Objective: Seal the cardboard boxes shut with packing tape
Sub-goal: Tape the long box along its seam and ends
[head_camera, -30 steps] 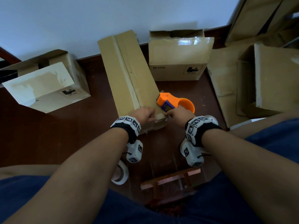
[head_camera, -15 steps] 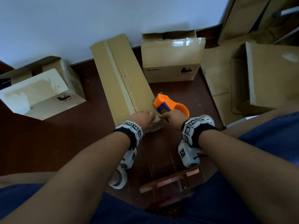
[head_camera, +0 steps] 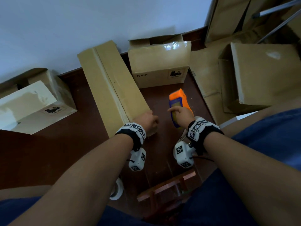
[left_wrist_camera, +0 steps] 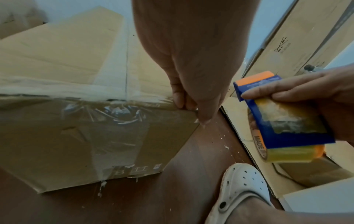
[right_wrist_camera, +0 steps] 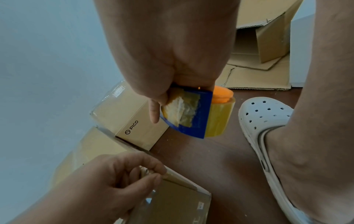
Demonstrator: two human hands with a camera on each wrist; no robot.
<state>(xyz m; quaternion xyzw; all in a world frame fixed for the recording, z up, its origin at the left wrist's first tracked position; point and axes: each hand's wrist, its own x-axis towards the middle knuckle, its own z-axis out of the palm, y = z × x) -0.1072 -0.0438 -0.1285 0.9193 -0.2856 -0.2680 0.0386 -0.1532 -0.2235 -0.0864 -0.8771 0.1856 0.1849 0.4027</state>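
Observation:
A long cardboard box [head_camera: 112,88] lies on the dark floor, with clear tape along its top seam and down its near end [left_wrist_camera: 107,136]. My left hand [head_camera: 150,122] pinches the box's near right top corner between thumb and fingers [left_wrist_camera: 180,101]. To the right of the box, my right hand [head_camera: 180,113] grips an orange and blue tape dispenser [head_camera: 178,101] with a yellowish roll, held off the box above the floor. In the right wrist view the dispenser [right_wrist_camera: 195,116] hangs under my fingers, and the left hand [right_wrist_camera: 122,171] is at the box corner.
A taped PICO box [head_camera: 159,66] stands behind, another box [head_camera: 32,108] at the left. Flattened cardboard and an open box [head_camera: 260,74] lie at the right. A tape roll [head_camera: 116,190] and a wooden stool [head_camera: 166,185] sit near my knees, and my white clog [left_wrist_camera: 243,189] is beside the box.
My right hand has pulled the dispenser off the box's near end and carried it rightward, turned lengthwise. The left hand has stayed at the corner.

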